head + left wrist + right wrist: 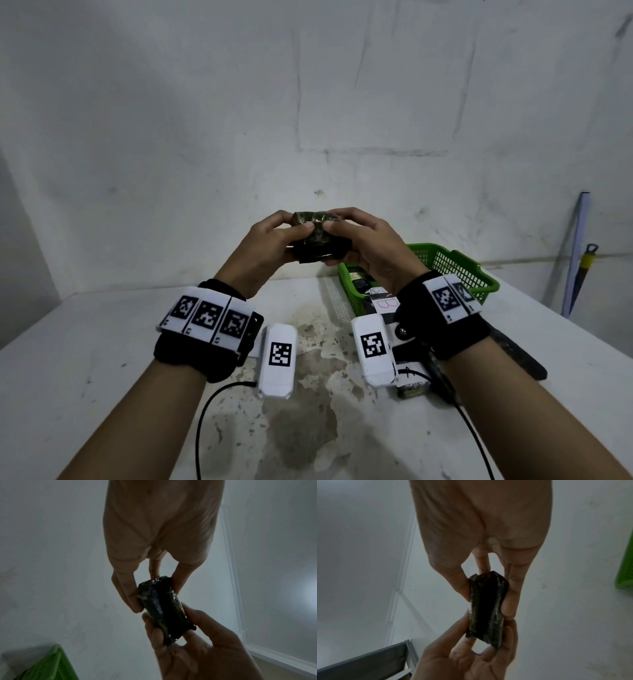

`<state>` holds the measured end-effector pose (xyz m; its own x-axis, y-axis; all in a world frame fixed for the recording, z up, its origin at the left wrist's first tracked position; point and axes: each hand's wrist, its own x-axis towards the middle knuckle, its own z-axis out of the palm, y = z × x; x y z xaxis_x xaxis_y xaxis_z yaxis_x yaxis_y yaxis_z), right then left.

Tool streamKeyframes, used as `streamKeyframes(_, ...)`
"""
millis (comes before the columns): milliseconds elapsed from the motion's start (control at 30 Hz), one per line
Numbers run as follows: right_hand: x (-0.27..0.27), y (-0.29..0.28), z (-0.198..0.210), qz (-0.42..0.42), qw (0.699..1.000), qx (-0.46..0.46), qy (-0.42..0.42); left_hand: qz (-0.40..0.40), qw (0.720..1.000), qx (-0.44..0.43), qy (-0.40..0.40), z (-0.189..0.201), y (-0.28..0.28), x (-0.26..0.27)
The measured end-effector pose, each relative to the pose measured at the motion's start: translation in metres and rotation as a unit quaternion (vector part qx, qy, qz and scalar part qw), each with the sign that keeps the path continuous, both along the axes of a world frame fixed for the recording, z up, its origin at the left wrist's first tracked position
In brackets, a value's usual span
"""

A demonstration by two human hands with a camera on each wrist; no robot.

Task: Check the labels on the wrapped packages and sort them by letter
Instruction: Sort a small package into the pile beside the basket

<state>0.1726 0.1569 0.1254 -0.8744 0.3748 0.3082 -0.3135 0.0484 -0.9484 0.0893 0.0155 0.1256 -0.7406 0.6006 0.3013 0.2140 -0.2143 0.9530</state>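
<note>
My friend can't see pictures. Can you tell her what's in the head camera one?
Two hands, left hand and right hand, hold a small dark plastic-wrapped package up over a stained white table. Behind the right hand sits a green plastic mesh basket with more packages; one white paper label shows a pink B.

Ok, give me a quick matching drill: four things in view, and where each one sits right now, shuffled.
Things:
1. dark wrapped package
2. green basket
3. B-labelled package
4. A-labelled package

Places:
a. on the table, at the basket's near end
b. on the table under the right wrist
c. held up by left hand and right hand
d. on the table's far right

Pairs: 1-c, 2-d, 3-a, 4-b
</note>
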Motion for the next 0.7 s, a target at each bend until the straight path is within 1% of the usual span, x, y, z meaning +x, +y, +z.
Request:
streamKeyframes(133,0.001,0.002,-0.003,-0.003,1.0,-0.012,-0.012,0.002,1.0,-0.019,0.022,-0.001,-0.001,-0.003)
streamKeyframes(200,0.001,0.003,-0.003,-0.008,1.0,0.001,-0.009,0.006,0.999,-0.03,0.02,-0.003,0.0,-0.002)
streamKeyframes(333,0.004,0.004,-0.002,-0.019,1.0,0.023,-0.006,0.023,0.996,-0.078,0.019,-0.003,-0.001,0.001)
streamKeyframes(500,0.008,0.004,-0.003,-0.023,0.999,0.015,-0.024,0.025,0.997,-0.041,0.052,-0.005,-0.003,0.001)
streamKeyframes(600,0.01,0.005,-0.002,-0.016,1.0,0.025,-0.01,0.006,1.0,-0.016,0.013,-0.004,-0.003,0.006)
streamKeyframes(700,0.009,0.006,-0.006,-0.019,0.999,0.043,-0.003,0.017,0.999,-0.039,-0.032,-0.001,-0.002,0.008)
